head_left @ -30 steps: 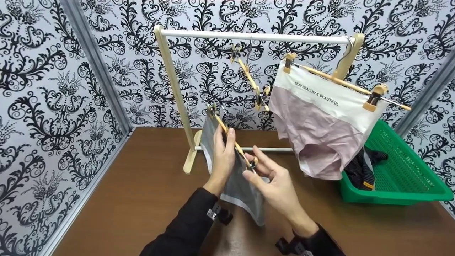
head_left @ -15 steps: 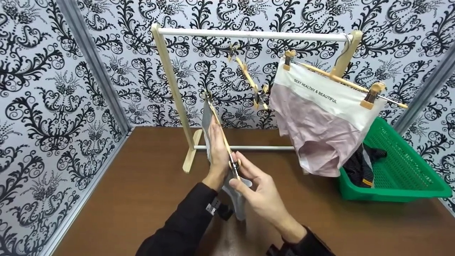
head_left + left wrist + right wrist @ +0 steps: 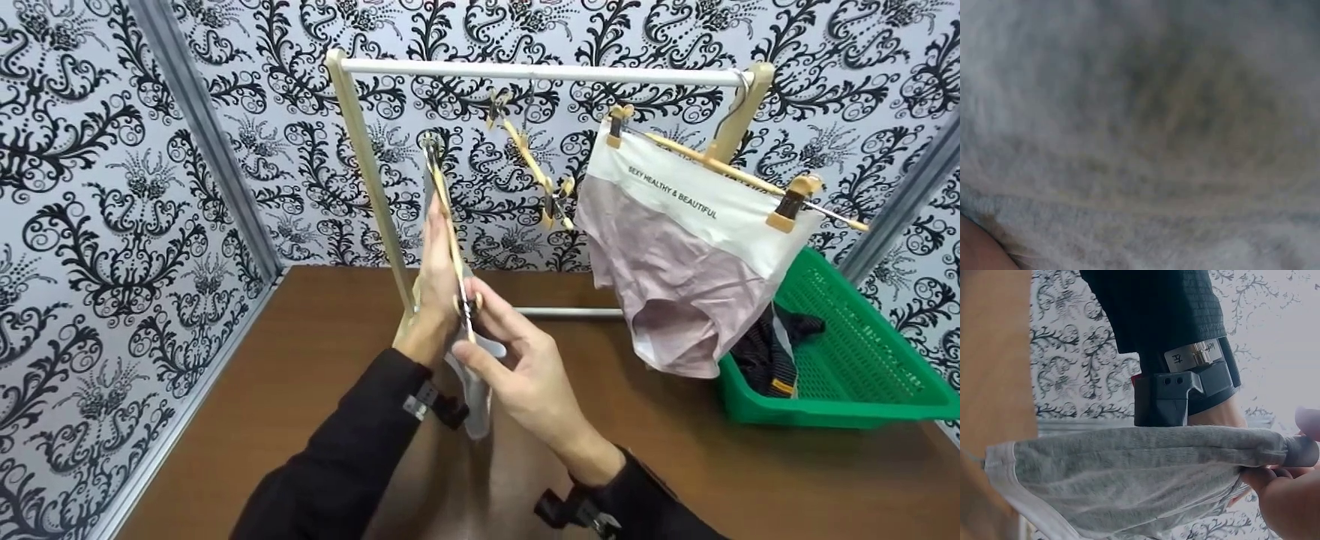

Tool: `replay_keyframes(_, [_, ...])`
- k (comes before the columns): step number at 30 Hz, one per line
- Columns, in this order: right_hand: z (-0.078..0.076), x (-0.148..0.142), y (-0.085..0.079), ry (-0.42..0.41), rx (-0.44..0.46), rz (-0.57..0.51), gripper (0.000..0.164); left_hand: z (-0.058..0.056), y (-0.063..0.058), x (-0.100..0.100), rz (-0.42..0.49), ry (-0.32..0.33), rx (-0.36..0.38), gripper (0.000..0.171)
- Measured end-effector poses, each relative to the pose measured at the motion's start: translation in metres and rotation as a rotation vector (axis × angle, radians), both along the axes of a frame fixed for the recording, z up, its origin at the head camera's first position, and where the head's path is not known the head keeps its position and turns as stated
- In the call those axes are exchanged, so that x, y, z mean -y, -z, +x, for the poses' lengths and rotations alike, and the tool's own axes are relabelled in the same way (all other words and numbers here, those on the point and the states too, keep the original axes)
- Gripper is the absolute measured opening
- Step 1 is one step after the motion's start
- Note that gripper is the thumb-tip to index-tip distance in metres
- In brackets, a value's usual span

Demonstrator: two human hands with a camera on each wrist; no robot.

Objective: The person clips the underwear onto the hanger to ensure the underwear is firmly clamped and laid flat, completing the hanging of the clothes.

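Observation:
Grey underwear [image 3: 474, 405] with pale trim hangs from a wooden clip hanger [image 3: 454, 255], seen nearly edge-on in the head view. My left hand [image 3: 437, 274] holds the hanger near its middle, fingers pointing up along the cloth. At the hanger's near end, my right hand [image 3: 517, 356] grips around the clip, thumb below and fingers above. In the right wrist view the grey underwear [image 3: 1129, 467] stretches across, with right-hand fingers [image 3: 1292, 500] at its waistband corner. Blurred grey cloth [image 3: 1140, 124] fills the left wrist view.
A wooden rack [image 3: 540, 71] stands behind, its left post close to my left hand. Another clip hanger [image 3: 531, 161] hangs mid-rail. Pink-and-white underwear [image 3: 675, 255] hangs at the right. A green basket [image 3: 847, 412] with dark clothing [image 3: 769, 352] sits on the brown table [image 3: 285, 390].
Both hands have moved left and up with the hanger. It has turned steeper and edge-on, its far clip rising toward the rack's left post.

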State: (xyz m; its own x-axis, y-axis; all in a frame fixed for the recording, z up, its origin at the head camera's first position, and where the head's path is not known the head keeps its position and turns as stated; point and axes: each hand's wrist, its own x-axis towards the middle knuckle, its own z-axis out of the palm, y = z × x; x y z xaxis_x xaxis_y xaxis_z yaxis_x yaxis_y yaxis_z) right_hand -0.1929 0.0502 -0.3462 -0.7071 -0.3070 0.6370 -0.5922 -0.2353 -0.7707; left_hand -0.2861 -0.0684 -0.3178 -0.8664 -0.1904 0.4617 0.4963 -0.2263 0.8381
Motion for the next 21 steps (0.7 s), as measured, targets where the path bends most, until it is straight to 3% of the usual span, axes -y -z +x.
replay_keyframes(3, [-0.003, 0.008, -0.013, -0.030, -0.021, -0.028, 0.066, 0.001, -0.015, 0.010, -0.005, 0.022, 0.040, 0.057])
replay_keyframes(7, [-0.008, 0.018, -0.029, -0.071, -0.035, -0.070, 0.066, -0.003, -0.032, 0.022, 0.049, 0.082, 0.033, 0.056])
replay_keyframes(14, [-0.020, 0.035, -0.051, -0.069, -0.064, -0.111, 0.065, -0.019, -0.048, 0.041, 0.121, 0.181, 0.007, 0.058])
replay_keyframes(21, [-0.034, 0.053, -0.068, -0.083, -0.021, -0.150, 0.065, -0.039, -0.060, 0.054, 0.131, 0.168, -0.028, 0.058])
